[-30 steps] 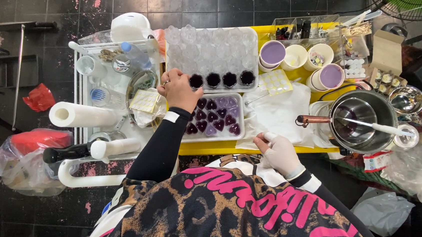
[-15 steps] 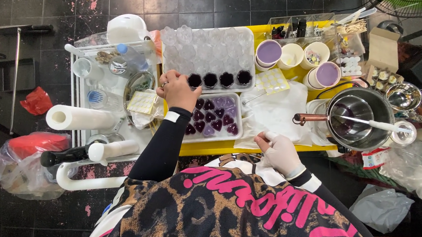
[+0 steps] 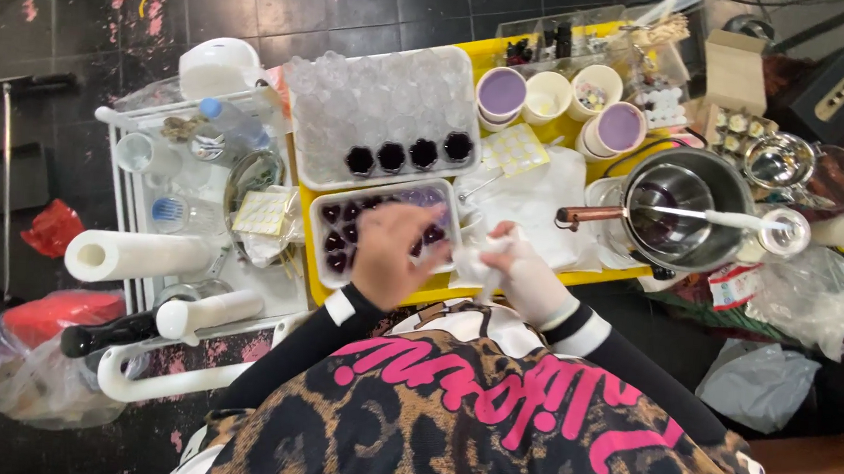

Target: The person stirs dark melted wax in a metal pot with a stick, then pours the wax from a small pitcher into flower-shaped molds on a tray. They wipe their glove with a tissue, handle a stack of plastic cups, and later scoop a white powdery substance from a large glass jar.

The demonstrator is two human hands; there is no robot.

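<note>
Background stuff: steel saucepan with copper-coloured handle (image 3: pixel 680 209), white spatula laid across rim. Paper cups with purple and cream fill (image 3: pixel 501 95) lined up at yellow table's (image 3: pixel 561 133) far edge. Big clear tray of small plastic cups (image 3: pixel 382 113), four dark ones in front row. White paper towel roll (image 3: pixel 124 257) on white cart (image 3: pixel 130 375), plastic water bottle (image 3: pixel 235 124) nearby. Red bag (image 3: pixel 49 228) on dark tiled floor.

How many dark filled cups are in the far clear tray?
4, in a row along the near edge of the far tray: at and. The rest look empty.
</note>
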